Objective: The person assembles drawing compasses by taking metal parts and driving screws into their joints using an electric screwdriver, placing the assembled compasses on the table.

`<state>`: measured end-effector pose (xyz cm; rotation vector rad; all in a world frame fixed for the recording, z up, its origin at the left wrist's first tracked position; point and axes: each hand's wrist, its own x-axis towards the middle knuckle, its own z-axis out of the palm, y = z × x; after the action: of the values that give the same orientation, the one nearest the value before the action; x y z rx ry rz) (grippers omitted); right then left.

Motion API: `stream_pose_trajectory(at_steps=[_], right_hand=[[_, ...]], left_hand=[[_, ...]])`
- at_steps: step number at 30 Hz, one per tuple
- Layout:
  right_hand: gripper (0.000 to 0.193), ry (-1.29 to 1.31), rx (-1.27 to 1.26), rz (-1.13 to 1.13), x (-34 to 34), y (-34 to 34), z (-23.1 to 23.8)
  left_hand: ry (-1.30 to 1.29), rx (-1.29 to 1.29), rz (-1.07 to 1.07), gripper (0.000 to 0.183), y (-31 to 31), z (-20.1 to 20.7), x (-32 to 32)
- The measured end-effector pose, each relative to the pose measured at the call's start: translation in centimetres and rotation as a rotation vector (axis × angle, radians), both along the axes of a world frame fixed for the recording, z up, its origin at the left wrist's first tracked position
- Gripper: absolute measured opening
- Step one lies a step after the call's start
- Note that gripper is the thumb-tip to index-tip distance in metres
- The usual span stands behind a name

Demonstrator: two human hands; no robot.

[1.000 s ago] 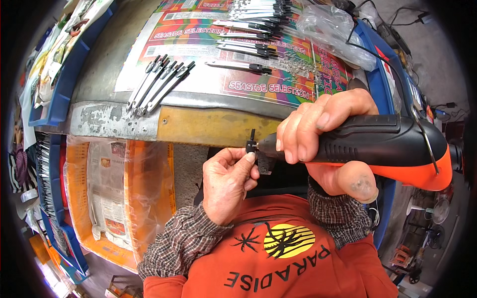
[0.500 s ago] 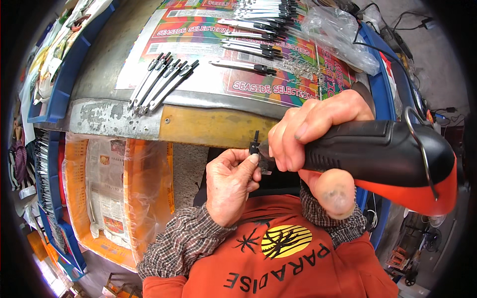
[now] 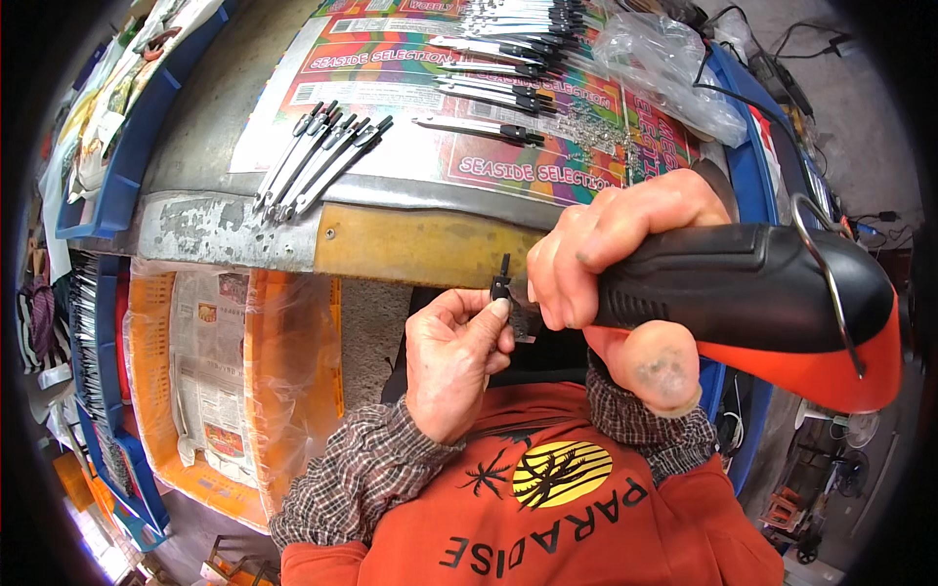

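Observation:
My left hand (image 3: 454, 356) is closed, pinching the black head of a drawing compass (image 3: 501, 283) between thumb and fingers, just in front of the table edge. A thin black stem sticks up from that head; its legs are mostly hidden. Wrapped round a black and red power screwdriver (image 3: 733, 278) is my right hand (image 3: 606, 249). The tool lies level, its front end pointing left at the compass head. My fingers mostly cover its tip, so I cannot tell whether it touches a screw. Several similar compasses (image 3: 322, 161) lie side by side on the table to the left.
More compasses (image 3: 493, 88) and a scatter of small metal parts (image 3: 601, 137) lie on printed card (image 3: 391, 63). A clear plastic bag (image 3: 660, 73) sits at the right. Blue bins (image 3: 161, 107) flank the table. An orange crate (image 3: 151, 391) lined with plastic and newspaper stands below left.
The rear end of the screwdriver has tipped up slightly, and my right hand has shifted a little with it. My left hand keeps its pinch on the compass.

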<state>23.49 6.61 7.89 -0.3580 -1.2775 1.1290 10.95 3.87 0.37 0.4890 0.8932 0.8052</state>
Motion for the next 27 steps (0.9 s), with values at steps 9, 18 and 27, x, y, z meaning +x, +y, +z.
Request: stream_pose_trajectory(at_steps=[9, 18, 27], right_hand=[[0.07, -0.269, -0.359, -0.022, 2.4, -0.8, 1.7], [0.064, -0.051, 0.016, 0.104, 1.5, 0.4, -0.4], [0.05, -0.103, 0.024, 0.279, 1.6, 1.9, -0.4]], left_hand=[[0.022, 0.031, -0.009, 0.009, 0.0, -0.1, -0.1], [0.021, 0.001, -0.036, 0.009, 0.1, 0.5, -0.2], [0.026, 0.012, -0.025, 0.009, 0.2, -0.2, -0.2]])
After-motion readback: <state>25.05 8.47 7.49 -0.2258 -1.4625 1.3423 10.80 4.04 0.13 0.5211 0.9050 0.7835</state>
